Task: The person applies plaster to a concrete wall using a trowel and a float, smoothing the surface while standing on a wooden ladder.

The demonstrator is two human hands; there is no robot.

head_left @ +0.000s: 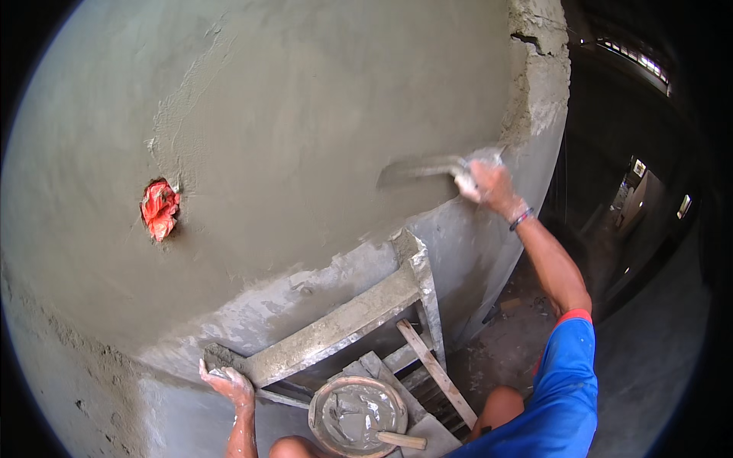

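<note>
Head view: A blurred trowel (420,167) is gripped in the right hand (489,183), its blade laid along the grey plastered wall (305,114) at far right, seemingly kept flat so pressure is spread evenly. A mortar basin (313,412) is set near, apparently for easy reach, a wooden tool handle (402,440) rested across its rim. Red plastic (159,209) is stuffed into the wall at left, perhaps as a plug. The right arm (553,263) is stretched far, elbow slightly bent. The left hand (229,385) is placed low beside the mortar-smeared frame (336,324), fingers partly spread; whether anything is gripped cannot be told.
</note>
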